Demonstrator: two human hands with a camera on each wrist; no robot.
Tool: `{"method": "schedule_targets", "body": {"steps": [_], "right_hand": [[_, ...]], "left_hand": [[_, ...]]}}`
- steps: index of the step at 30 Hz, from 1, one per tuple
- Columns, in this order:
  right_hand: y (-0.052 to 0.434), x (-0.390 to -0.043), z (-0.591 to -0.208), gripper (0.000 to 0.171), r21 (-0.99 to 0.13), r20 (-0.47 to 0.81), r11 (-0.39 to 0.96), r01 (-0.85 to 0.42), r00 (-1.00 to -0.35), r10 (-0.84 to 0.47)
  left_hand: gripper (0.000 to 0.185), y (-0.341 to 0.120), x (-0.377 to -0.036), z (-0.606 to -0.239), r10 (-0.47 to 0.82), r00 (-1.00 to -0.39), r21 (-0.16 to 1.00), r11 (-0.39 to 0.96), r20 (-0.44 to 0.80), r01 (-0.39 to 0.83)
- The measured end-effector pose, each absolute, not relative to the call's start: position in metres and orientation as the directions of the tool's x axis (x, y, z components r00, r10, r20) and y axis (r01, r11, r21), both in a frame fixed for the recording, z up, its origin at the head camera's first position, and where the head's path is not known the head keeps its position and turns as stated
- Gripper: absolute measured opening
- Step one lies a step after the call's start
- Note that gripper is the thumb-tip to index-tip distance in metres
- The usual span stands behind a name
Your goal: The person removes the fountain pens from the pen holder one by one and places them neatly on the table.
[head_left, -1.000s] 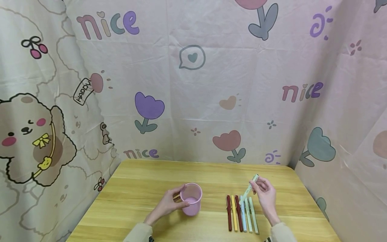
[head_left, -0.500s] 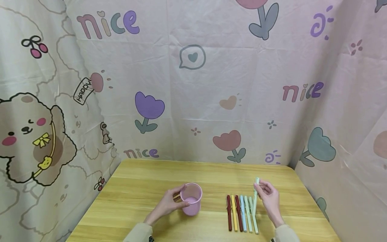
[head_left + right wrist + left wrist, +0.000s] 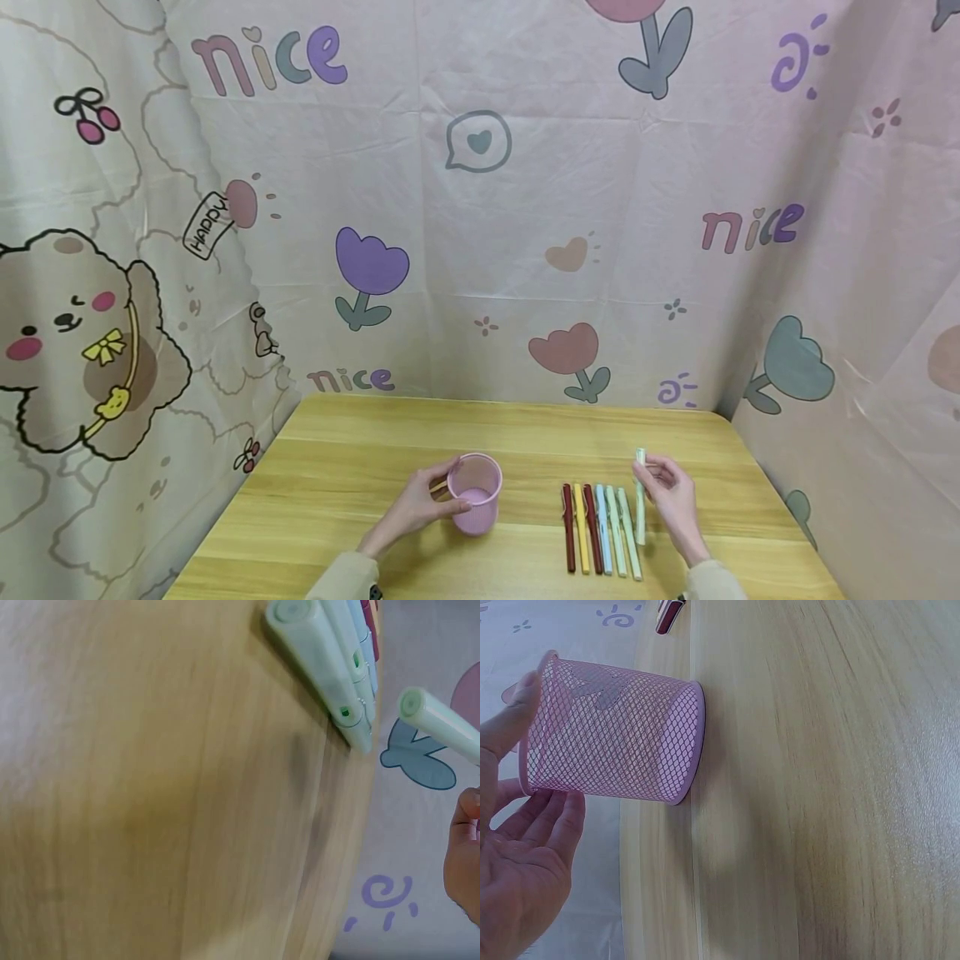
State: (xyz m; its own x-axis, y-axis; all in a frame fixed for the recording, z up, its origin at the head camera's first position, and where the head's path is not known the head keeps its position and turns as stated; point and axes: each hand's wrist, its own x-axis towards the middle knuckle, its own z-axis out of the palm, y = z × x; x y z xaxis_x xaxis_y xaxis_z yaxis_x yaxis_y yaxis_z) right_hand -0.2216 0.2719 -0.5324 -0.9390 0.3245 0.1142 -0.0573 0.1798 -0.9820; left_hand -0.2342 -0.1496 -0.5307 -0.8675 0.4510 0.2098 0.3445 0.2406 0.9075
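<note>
A pink mesh pen cup (image 3: 475, 493) stands upright on the wooden table (image 3: 360, 467). My left hand (image 3: 417, 505) holds its side, thumb near the rim (image 3: 526, 697) and fingers against the mesh wall (image 3: 615, 731). To the right, a row of several pens (image 3: 597, 528) lies side by side: dark red, yellow, red, blue and pale green. My right hand (image 3: 670, 497) pinches a pale green pen (image 3: 641, 498) and holds it nearly upright just right of the row; in the right wrist view that pale green pen (image 3: 439, 724) hangs above the lying pens (image 3: 330, 667).
Printed pink cloth (image 3: 480, 208) hangs close behind the table and along both sides. The right cloth wall (image 3: 847, 400) is close to my right hand. Bare tabletop lies between the cup and the pen row.
My right hand has lowered and swung the pale green pen from a slant over the row to nearly upright at the row's right side. The left hand and cup stayed put.
</note>
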Motion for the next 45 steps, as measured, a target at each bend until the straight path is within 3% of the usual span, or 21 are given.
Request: {"method": "schedule_targets", "body": {"steps": [15,45], "right_hand": [[0.282,-0.218,-0.542,0.044,-0.928,-0.008,0.357,0.107,-0.963,0.269],[0.288,-0.222,-0.553,0.035,-0.878,-0.123,0.432,0.205,-0.97,0.21]], "left_hand": [[0.084,-0.15,-0.234,-0.532,0.448,-0.871,0.915,0.231,0.203,0.332],[0.085,-0.151,-0.233,-0.529,0.463,-0.86,0.905,0.237,0.215,0.354]]}}
